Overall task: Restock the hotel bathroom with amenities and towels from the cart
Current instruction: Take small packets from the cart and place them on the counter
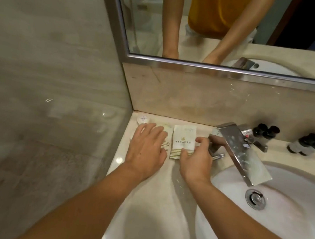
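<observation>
Two white amenity packets with gold stripes lie side by side on the marble counter (154, 190), near the back wall. My left hand (146, 148) lies flat with straight fingers on the left packet (165, 135), covering most of it. My right hand (194, 159) pinches the right packet (183, 141) at its lower right corner, thumb on top and fingers curled along its side. A small round white box (142, 119) sits in the back left corner, just beyond my left fingertips.
A chrome faucet (238, 149) juts over the white sink basin (283, 199) just right of my right hand. Several small dark bottles (266, 131) (310, 144) stand along the back wall. A mirror (227, 27) hangs above. A stone wall closes the left side.
</observation>
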The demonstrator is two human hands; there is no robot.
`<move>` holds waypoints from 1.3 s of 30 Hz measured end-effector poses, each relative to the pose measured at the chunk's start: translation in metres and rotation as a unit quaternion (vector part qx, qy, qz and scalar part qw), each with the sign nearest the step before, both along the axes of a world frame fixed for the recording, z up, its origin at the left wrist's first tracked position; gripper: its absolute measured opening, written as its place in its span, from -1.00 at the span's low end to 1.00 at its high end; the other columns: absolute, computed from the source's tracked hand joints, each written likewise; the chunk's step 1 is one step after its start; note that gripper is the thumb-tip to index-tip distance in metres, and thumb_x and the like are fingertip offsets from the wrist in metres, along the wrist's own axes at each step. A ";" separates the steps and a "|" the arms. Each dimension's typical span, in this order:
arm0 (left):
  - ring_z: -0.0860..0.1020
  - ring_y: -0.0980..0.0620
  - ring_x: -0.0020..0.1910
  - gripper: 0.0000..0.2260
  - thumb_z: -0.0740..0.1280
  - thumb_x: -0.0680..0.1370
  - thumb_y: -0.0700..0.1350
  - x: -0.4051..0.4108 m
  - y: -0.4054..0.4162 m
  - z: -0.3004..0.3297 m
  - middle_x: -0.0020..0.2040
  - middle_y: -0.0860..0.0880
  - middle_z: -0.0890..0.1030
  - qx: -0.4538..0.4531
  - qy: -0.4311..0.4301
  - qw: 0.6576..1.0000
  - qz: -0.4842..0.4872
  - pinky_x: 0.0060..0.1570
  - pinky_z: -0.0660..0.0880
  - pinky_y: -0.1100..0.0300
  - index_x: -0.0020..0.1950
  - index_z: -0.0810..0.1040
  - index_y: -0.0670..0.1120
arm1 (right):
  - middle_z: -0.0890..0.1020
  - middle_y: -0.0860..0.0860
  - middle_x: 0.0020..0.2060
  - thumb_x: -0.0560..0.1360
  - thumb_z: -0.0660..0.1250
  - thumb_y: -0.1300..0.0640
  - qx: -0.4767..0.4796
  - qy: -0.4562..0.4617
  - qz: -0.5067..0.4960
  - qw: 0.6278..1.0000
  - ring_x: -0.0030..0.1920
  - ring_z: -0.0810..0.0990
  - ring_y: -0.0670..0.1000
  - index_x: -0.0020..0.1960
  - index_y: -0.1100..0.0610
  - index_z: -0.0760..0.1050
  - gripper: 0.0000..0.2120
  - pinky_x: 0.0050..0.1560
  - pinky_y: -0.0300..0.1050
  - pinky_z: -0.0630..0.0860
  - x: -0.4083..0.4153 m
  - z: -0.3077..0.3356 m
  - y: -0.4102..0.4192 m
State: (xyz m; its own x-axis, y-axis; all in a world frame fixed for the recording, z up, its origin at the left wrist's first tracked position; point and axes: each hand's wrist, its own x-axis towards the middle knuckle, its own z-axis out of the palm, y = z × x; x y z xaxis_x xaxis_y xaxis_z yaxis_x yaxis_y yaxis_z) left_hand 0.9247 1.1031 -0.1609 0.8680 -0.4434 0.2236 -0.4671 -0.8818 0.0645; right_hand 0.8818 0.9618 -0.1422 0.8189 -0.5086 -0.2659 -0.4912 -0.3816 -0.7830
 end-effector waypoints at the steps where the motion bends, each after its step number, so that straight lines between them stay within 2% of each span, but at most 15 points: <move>1: 0.46 -0.05 0.30 -0.69 0.29 0.48 0.01 0.000 0.000 -0.001 0.21 0.00 0.59 0.018 0.009 1.000 -0.012 0.48 0.13 -0.01 0.17 0.57 -0.05 | 0.65 0.12 0.12 0.56 0.34 0.23 -0.009 -0.005 0.002 1.000 0.15 0.60 0.14 0.30 0.10 0.32 -0.64 -0.04 -0.20 0.37 0.000 -0.002 0.001; 5: 0.48 0.03 0.31 -0.68 0.27 0.57 0.04 0.001 -0.002 -0.005 0.28 0.03 0.56 0.047 0.041 0.998 0.001 0.54 -0.04 -0.02 0.28 0.53 -0.01 | 0.61 0.12 0.15 0.54 0.35 0.26 -0.043 -0.054 0.027 0.997 0.17 0.56 0.14 0.34 0.10 0.30 -0.58 0.05 -0.10 0.43 0.001 -0.005 0.003; 8: 0.50 0.04 0.30 -0.67 0.28 0.59 0.06 0.002 -0.003 -0.004 0.29 0.03 0.56 0.059 0.038 0.998 0.000 0.54 -0.11 -0.02 0.32 0.51 -0.02 | 0.56 0.12 0.12 0.54 0.34 0.29 -0.064 -0.103 0.034 0.992 0.09 0.53 0.11 0.24 0.13 0.40 -0.70 0.02 -0.09 0.42 0.004 -0.002 0.004; 11: 0.50 0.03 0.30 -0.66 0.30 0.60 0.04 0.003 -0.003 0.000 0.28 0.02 0.56 0.055 0.036 0.998 -0.009 0.53 -0.17 -0.03 0.34 0.50 -0.03 | 0.57 0.07 0.03 0.55 0.35 0.28 -0.072 -0.113 0.037 0.990 -0.04 0.46 -0.01 0.12 0.16 0.44 -0.82 -0.06 -0.17 0.37 0.006 -0.002 0.006; 14: 0.42 -0.03 0.41 -0.58 0.31 0.59 0.01 0.001 -0.002 0.003 0.34 -0.01 0.52 0.037 0.040 0.998 -0.007 0.55 -0.11 -0.06 0.42 0.43 -0.08 | 0.55 0.00 -0.04 0.55 0.35 0.27 -0.062 -0.125 0.031 0.990 -0.05 0.46 -0.03 0.09 0.16 0.47 -0.86 -0.10 -0.25 0.30 0.009 -0.003 0.008; 16: 0.44 -0.09 0.34 -0.57 0.34 0.52 0.00 -0.002 0.000 0.006 0.24 -0.05 0.55 0.009 0.025 0.999 0.019 0.54 0.04 -0.07 0.35 0.46 -0.12 | 0.54 -0.04 -0.08 0.56 0.34 0.26 -0.042 -0.134 0.023 0.990 -0.05 0.50 -0.01 0.09 0.14 0.47 -0.87 -0.09 -0.25 0.33 0.015 -0.001 0.011; 18: 0.45 -0.12 0.26 -0.55 0.38 0.42 0.01 -0.005 0.004 0.007 0.14 -0.08 0.54 -0.012 0.011 0.999 0.049 0.52 0.10 -0.06 0.25 0.47 -0.15 | 0.56 -0.03 -0.09 0.56 0.34 0.25 -0.019 -0.129 0.025 0.991 -0.05 0.54 0.03 0.10 0.12 0.46 -0.86 -0.06 -0.20 0.40 0.022 0.000 0.015; 20: 0.42 -0.15 0.32 -0.47 0.41 0.36 0.07 -0.004 0.009 0.007 0.14 -0.11 0.56 -0.010 0.004 0.998 0.068 0.53 0.05 -0.08 0.24 0.46 -0.16 | 0.61 0.02 -0.05 0.54 0.37 0.22 0.005 -0.104 0.033 0.994 -0.01 0.59 0.07 0.11 0.10 0.43 -0.81 0.01 -0.11 0.49 0.031 0.000 0.020; 23: 0.36 -0.18 0.43 -0.44 0.37 0.41 0.15 0.004 0.010 0.006 0.11 -0.13 0.62 0.016 0.015 0.998 0.067 0.55 -0.07 -0.11 0.28 0.45 -0.17 | 0.66 0.09 -0.04 0.50 0.44 0.15 0.027 -0.062 0.030 0.997 0.00 0.64 0.13 0.10 0.11 0.43 -0.75 0.03 -0.09 0.52 0.041 -0.004 0.023; 25: 0.33 -0.18 0.46 -0.51 0.32 0.47 0.16 0.007 0.008 0.007 0.08 -0.13 0.65 0.042 0.028 0.997 0.060 0.55 -0.15 -0.11 0.25 0.48 -0.14 | 0.67 0.09 -0.05 0.49 0.46 0.08 0.002 -0.031 0.043 0.999 0.00 0.63 0.14 0.08 0.11 0.47 -0.75 0.00 -0.10 0.50 0.043 -0.009 0.024; 28: 0.28 -0.17 0.49 -0.53 0.26 0.52 0.21 0.009 0.006 0.011 0.17 -0.12 0.63 0.065 0.039 0.995 0.063 0.54 -0.23 -0.12 0.29 0.48 -0.08 | 0.64 0.03 -0.01 0.50 0.42 -0.04 -0.073 0.015 0.070 0.995 0.07 0.59 0.13 0.07 0.06 0.50 -0.76 -0.03 -0.08 0.45 0.043 -0.012 0.022; 32: 0.23 -0.13 0.50 -0.45 0.18 0.54 0.32 0.010 0.007 0.015 0.25 -0.07 0.58 0.086 0.042 0.992 0.081 0.53 -0.22 -0.14 0.40 0.40 0.01 | 0.55 0.05 0.13 0.55 0.33 -0.12 -0.141 0.014 0.119 0.983 0.17 0.54 0.13 0.21 0.06 0.53 -0.66 0.04 -0.04 0.44 0.042 -0.009 0.018; 36: 0.23 -0.12 0.50 -0.45 0.18 0.55 0.29 0.013 0.008 0.017 0.23 -0.08 0.61 0.085 0.056 0.991 0.084 0.53 -0.24 -0.12 0.43 0.36 0.00 | 0.53 0.05 0.09 0.60 0.22 -0.13 -0.197 0.016 0.198 0.960 0.14 0.53 0.14 0.15 0.08 0.55 -0.67 -0.03 -0.03 0.43 0.037 -0.009 0.020; 39: 0.26 -0.13 0.47 -0.44 0.20 0.53 0.31 0.017 0.008 0.020 0.21 -0.06 0.61 0.096 0.064 0.989 0.095 0.53 -0.21 -0.14 0.42 0.37 0.02 | 0.51 0.05 0.09 0.61 0.18 -0.14 -0.231 0.020 0.230 0.945 0.15 0.52 0.14 0.15 0.10 0.54 -0.65 -0.01 -0.01 0.46 0.032 -0.009 0.022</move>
State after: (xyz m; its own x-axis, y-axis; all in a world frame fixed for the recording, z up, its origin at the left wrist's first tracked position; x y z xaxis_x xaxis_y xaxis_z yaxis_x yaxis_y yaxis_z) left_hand 0.9419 1.1110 -0.1410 0.9552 -0.2941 0.0338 -0.2916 -0.9544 -0.0643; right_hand 0.9141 0.9841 -0.1517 0.9755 -0.1710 -0.1382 -0.2163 -0.8586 -0.4648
